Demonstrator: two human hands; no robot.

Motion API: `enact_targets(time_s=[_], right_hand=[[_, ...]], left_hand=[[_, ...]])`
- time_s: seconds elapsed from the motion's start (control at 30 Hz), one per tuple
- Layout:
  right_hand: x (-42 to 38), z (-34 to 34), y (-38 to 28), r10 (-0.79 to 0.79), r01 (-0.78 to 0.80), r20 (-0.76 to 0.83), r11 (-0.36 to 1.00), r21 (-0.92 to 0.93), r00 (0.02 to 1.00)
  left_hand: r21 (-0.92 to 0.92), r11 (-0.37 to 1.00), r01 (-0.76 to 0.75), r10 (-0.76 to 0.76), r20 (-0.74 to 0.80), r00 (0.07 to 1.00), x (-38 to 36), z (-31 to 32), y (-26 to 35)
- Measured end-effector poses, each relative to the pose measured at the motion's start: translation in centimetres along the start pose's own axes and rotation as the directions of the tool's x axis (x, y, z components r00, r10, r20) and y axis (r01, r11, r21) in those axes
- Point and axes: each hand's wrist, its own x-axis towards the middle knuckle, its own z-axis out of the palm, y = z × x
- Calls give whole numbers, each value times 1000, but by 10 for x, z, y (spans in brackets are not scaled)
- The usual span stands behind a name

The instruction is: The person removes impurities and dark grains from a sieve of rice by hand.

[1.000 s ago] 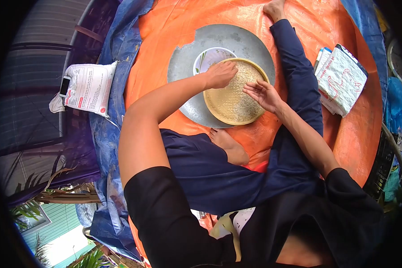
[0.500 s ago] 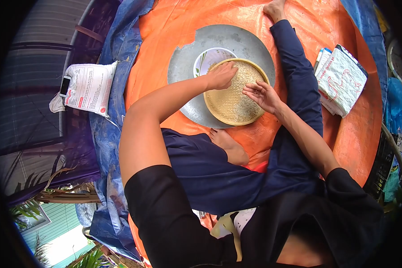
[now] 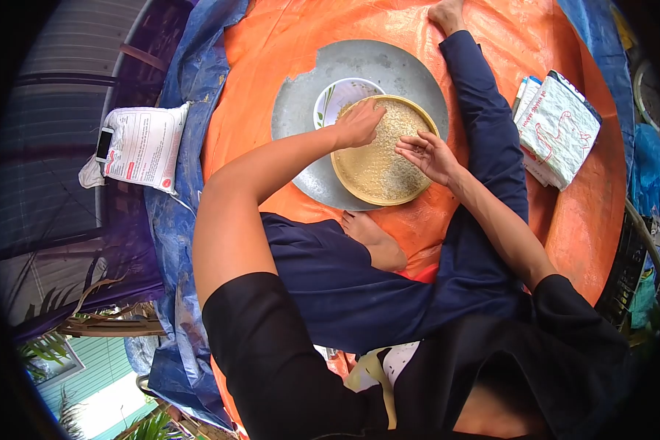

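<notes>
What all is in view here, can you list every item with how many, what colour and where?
round tray: one, yellow, on the grey disc, holding grain
grain: a spread layer, pale tan, in the tray
bowl: one, white with a green leaf print, on the disc beside the tray's far edge
grey disc: one, on the orange tarp
orange tarp: one, under everything
blue tarp: one, along the orange tarp's edge
printed sack: one, white, far left
phone: one, white-edged, on that sack
folded bags: a stack, white with red print, right
left hand: fingers on the grain
right hand: fingers bent over the grain
feet: two, bare, one near the tray, one at top
</notes>
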Motion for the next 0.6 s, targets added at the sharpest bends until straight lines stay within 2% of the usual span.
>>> enact_targets(time_s=[0.17,0.37,0.47,0.6], right_hand=[[1,0,1,-6,6,8,1000,-7,1000],[0,2,0,5,-5,25,1000,7,1000],[-2,4,0,3,-3,27,1000,10,1000],[-3,4,-1,-3,3,28,1000,-6,1000]], left_hand=[[-38,999,-24,25,26,999,1,6,-8],[175,965,-197,180,105,978,-9,4,-6],[234,936,-264,250,91,964,-15,5,-7],[255,923,-287,252,160,954,-16,2,-10]])
